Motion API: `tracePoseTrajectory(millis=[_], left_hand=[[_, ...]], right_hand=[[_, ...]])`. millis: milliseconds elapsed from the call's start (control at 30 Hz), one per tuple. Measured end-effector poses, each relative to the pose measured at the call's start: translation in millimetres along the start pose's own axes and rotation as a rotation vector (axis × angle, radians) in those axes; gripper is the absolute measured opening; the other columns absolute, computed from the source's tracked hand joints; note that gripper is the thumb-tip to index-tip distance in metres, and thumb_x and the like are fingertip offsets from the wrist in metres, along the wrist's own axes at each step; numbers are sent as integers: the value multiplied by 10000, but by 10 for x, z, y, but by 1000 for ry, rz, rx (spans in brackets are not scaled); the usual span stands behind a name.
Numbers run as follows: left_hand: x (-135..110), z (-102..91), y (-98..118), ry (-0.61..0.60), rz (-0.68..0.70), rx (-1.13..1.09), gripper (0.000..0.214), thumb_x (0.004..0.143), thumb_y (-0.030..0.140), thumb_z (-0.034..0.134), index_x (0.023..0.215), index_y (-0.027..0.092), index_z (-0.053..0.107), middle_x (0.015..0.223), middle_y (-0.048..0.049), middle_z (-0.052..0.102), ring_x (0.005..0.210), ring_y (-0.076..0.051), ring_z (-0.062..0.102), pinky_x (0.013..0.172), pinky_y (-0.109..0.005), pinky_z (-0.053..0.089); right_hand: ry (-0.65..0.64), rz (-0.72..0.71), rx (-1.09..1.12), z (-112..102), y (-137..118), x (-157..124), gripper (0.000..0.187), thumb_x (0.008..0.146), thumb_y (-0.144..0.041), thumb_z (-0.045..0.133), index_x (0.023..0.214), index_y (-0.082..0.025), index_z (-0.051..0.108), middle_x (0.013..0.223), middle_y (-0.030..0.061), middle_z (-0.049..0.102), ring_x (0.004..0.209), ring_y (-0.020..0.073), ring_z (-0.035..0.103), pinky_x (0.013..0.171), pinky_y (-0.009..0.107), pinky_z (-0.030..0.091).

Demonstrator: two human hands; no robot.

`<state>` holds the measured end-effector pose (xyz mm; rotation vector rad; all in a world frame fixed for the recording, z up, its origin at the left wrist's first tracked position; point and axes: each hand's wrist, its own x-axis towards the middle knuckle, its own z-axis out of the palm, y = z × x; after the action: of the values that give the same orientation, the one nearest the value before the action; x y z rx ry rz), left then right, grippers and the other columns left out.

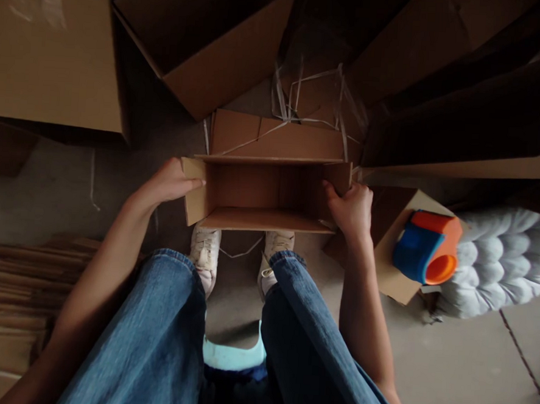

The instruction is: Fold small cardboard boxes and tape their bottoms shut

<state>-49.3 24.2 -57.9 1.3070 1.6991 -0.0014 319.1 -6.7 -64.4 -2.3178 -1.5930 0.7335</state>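
Between my hands is a small open cardboard box (269,221), its opening facing up and its inside bare. My left hand (168,182) grips the left end, thumb lying over the end flap and the other fingers behind it. At the right end my right hand (352,208) is closed on the wall, with the thumb inside the box and the fingers outside. Just beyond the box's far edge lies a folded piece of cardboard (278,135) with loose white strapping (314,78) across it.
Large cardboard boxes (54,55) stand at the far left and far right. A stack of flattened cardboard (26,291) is at my left. On my right, an orange and blue tape dispenser (425,245) rests on a box, beside a grey tufted cushion (499,265). White shoes (205,253) are below.
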Motion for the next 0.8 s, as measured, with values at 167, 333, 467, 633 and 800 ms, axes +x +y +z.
tracePoseTrajectory(millis=[167, 333, 467, 633, 800], left_hand=[[-22, -20, 30, -12, -11, -50, 255, 703, 221, 674, 935, 117, 695, 1041, -84, 751, 906, -243, 672, 846, -372, 532], [2, -50, 95, -29, 50, 63, 297, 729, 246, 652, 980, 94, 703, 1054, -102, 748, 921, -243, 668, 821, -349, 523], [-7, -7, 187, 22, -63, 337, 363, 808, 382, 592, 981, 88, 717, 1060, -189, 734, 982, -324, 681, 790, -393, 512], [0, -12, 224, -46, -12, 535, 407, 851, 433, 529, 1048, 126, 711, 1131, -207, 713, 1080, -381, 658, 857, -451, 490], [37, -101, 174, -120, 116, 536, 371, 817, 350, 576, 1109, 146, 679, 1189, -148, 708, 1064, -313, 658, 899, -379, 481]], right_hand=[[-81, 101, 351, 8, 193, 15, 445, 716, -593, 692, 825, -163, 659, 810, 124, 704, 811, 286, 662, 695, 417, 552], [-115, 251, 576, 65, 375, -92, 529, 624, -597, 768, 869, -139, 665, 860, 101, 712, 772, 231, 656, 631, 337, 548], [-96, 256, 571, 77, 359, -131, 538, 608, -588, 779, 877, -135, 669, 865, 97, 713, 786, 227, 658, 646, 330, 554], [-85, 250, 548, 68, 330, -129, 523, 624, -585, 766, 870, -133, 677, 862, 101, 715, 790, 230, 663, 638, 325, 551], [-75, 216, 490, 68, 323, -137, 485, 651, -581, 740, 849, -142, 679, 820, 94, 715, 779, 243, 662, 614, 336, 542]])
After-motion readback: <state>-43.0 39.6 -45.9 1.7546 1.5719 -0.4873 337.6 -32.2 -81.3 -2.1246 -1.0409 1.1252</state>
